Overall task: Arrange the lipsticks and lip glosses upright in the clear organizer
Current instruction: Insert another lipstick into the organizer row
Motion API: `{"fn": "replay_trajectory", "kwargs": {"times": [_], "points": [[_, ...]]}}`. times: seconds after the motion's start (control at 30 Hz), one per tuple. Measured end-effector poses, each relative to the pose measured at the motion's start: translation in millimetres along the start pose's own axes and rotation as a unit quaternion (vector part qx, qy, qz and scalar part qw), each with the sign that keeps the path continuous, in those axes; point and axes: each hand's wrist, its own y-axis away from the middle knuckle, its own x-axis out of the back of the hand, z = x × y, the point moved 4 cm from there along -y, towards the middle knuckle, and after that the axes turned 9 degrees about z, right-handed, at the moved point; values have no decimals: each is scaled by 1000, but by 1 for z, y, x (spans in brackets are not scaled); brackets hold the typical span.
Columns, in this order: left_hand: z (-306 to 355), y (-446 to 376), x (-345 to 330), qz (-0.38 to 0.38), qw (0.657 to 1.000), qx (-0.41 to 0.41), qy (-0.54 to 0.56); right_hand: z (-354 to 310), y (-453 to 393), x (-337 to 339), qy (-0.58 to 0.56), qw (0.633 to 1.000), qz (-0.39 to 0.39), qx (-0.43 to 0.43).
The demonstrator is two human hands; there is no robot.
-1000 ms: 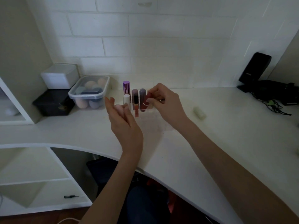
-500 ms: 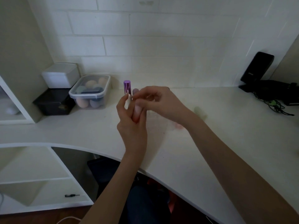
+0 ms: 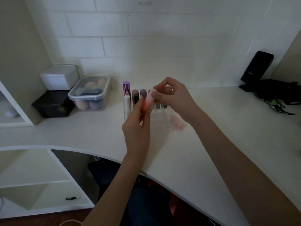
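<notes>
Above the counter (image 3: 91,132), your left hand (image 3: 136,128) and right hand (image 3: 172,97) both pinched a pink lip gloss (image 3: 147,101) with curled fingers. Behind it, upright tubes filled the clear organizer (image 3: 160,111)'s back row, with a sponge tub (image 3: 89,93) to the left.

Home setting, prob. a bedroom or dressing corner w/ a built-in vanity desk. Evidence: curved white desktop (image 3: 203,144) against a white painted-brick wall (image 3: 146,38), open white shelving (image 3: 32,181) under & beside it at left. Makeup gear on the desk: clear lidded tub of beauty sponges (image 3: 90,93), white lidded box (image 3: 59,77) stacked on a black box (image 3: 52,105), lip products standing in a clear organizer (image 3: 164,111) incl. a purple metallic tube (image 3: 126,88). Black stand (image 3: 257,67) & tangled cables (image 3: 275,103) at far right. Person seated at the knee gap.
</notes>
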Motion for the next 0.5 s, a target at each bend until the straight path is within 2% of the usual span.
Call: {"fn": "replay_trajectory", "kwargs": {"times": [0.1,0.2,0.27,0.33,0.5], "points": [[1,-1,4,24,997,57,35,-4,-2,3,145,982,-112,35],[-1,-1,5,28,997,74,12,-1,5,-6,291,935,-188,72],[-1,0,3,17,997,78,13,3,11,-15,300,926,-219,72],[-2,0,2,18,997,74,13,4,11,-16,246,948,-192,58],[-3,-3,1,29,998,55,-6,-2,0,6,151,986,-15,74]]}}
